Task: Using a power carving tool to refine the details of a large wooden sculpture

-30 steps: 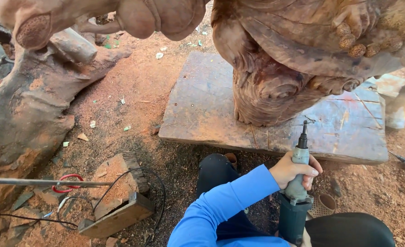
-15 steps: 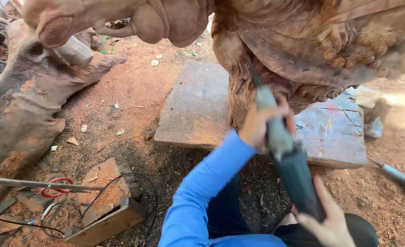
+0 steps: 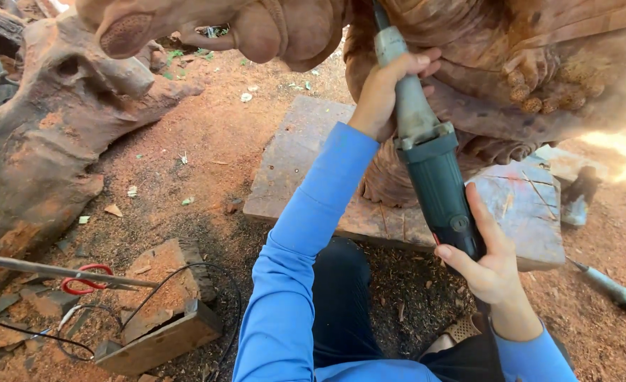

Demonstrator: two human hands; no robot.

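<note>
The left hand (image 3: 391, 88) is wrapped tightly around the grey neck of a long green-bodied power carving tool (image 3: 429, 159), its tip up against the large reddish-brown carved wooden sculpture (image 3: 539, 64). The right hand (image 3: 486, 258) cups the tool's rear end with fingers partly curled, above the flat grey stone slab (image 3: 291, 166).

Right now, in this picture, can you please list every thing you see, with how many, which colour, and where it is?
long green-and-grey power carving tool: one, held in both hands, its tip up at the carving
large reddish-brown wooden carving: one, top right, on the slab
flat grey wooden slab: one, centre, on red soil
big reddish tree root: one, left
red-handled scissors: one, lower left, by black cables
small wooden block: one, bottom left
second grey tool: one, right edge, on ground
left hand: grips the tool's front
right hand: grips the tool's rear
</note>
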